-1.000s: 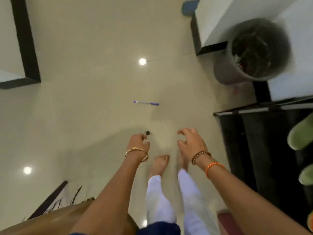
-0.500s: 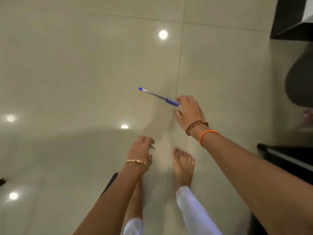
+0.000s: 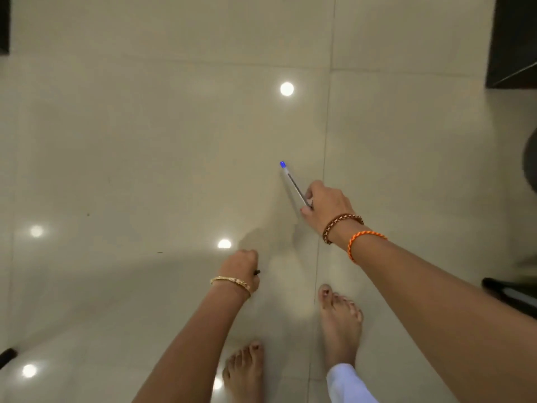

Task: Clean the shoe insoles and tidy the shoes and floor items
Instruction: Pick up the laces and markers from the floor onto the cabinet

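From the head camera, looking straight down: the right hand [image 3: 329, 203] pinches the lower end of a pen [image 3: 293, 183], whose clear barrel rises toward eleven o'clock and ends in a blue cap above the glossy tiled floor [image 3: 145, 141]. At seven o'clock from it, the left hand [image 3: 241, 267] is curled tight round a small dark object [image 3: 257, 272], only its tip peeking out, too little to identify. Two bare feet stand below. A dark rounded shape [image 3: 530, 164] at three o'clock is cut by the frame edge; whether it is a bin, I cannot tell.

Gold bangle [image 3: 231, 282]; orange wristband [image 3: 366, 238]; white trousers [image 3: 347, 382]
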